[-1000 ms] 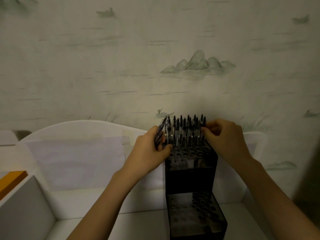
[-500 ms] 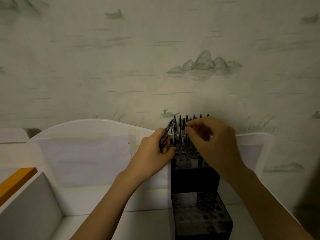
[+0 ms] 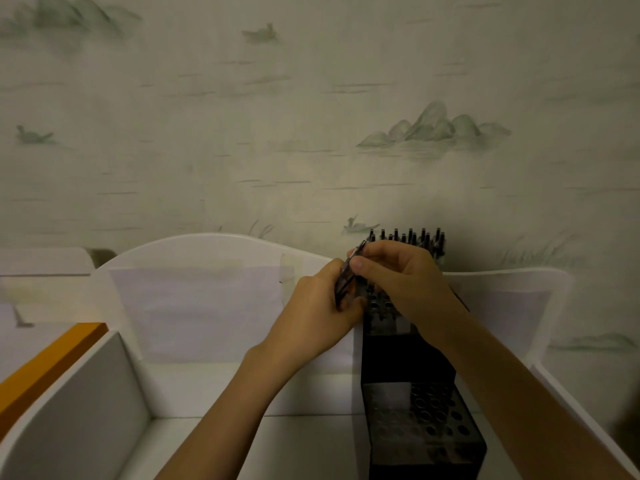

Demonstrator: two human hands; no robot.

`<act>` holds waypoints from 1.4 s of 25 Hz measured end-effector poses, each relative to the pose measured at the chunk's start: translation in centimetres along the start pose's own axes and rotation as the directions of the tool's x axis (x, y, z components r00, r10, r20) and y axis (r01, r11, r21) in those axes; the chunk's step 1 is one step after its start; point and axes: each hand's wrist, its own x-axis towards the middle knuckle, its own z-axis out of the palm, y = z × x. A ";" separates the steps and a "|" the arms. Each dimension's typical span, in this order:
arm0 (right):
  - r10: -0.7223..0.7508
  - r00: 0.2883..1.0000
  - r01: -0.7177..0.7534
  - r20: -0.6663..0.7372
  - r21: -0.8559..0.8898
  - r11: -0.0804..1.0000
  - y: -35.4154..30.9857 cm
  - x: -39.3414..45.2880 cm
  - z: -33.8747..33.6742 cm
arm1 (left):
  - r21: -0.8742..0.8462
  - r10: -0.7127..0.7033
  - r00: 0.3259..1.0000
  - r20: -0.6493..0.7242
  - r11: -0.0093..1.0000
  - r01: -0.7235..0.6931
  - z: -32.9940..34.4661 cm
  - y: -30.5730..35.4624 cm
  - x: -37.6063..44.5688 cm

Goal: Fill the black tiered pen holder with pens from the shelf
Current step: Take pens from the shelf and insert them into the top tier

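1. I'm holding a small bunch of pens (image 3: 346, 284) in my left hand (image 3: 320, 313), fingers curled round the lower part of the bunch, just off the 9 o'clock side of the black tiered pen holder (image 3: 408, 362)

2. My right hand (image 3: 398, 275) is pinching the top end of one pen from that bunch between thumb and forefinger, so both grips are narrow and both are on pens

3. The bunch's long axis is running from about 7 o'clock, down in my left palm, up to 1 o'clock, where the tips are poking out by my right fingertips; it's tilted, not upright

4. The holder's top tier is sitting directly under my right hand, at roughly 5 o'clock from the pinch, with open holes showing just beside my left thumb

5. A row of pens already standing (image 3: 408, 237) is filling the back of that tier at 12 o'clock, against the wall

6. The lower front tier (image 3: 419, 420), down at 6 o'clock, is showing nothing but holes, so I'm judging plenty of the job is left

7. My right hand is the nearer one to the free holes; as I read it, the pen wants swinging upright, then going down and to the right
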 end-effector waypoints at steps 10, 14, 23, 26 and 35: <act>-0.060 0.956 0.072 -0.285 0.031 0.997 -2.5 1.3 -3.6 | 0.034 -0.038 0.999 -0.028 0.999 0.039 -1.2 -2.0 -1.1; -0.250 0.918 0.183 -0.306 -0.231 0.956 -2.8 1.4 -4.4 | 0.054 -0.038 0.999 -0.031 0.998 0.039 -1.4 -2.4 -0.9; -0.249 0.943 0.099 -0.223 -0.525 0.845 -0.6 1.9 -3.1 | 0.069 -0.035 0.999 -0.018 0.997 0.036 -1.9 -2.9 -0.8; -0.191 0.963 0.058 -0.189 -0.549 0.834 0.2 1.7 -2.4 | 0.070 -0.033 0.999 -0.009 0.997 0.033 -2.1 -2.9 -0.7; -0.075 0.981 -0.036 -0.178 -0.551 0.834 -0.6 2.0 -2.6 | 0.089 -0.012 0.999 -0.031 0.996 0.014 -2.1 -2.7 -0.6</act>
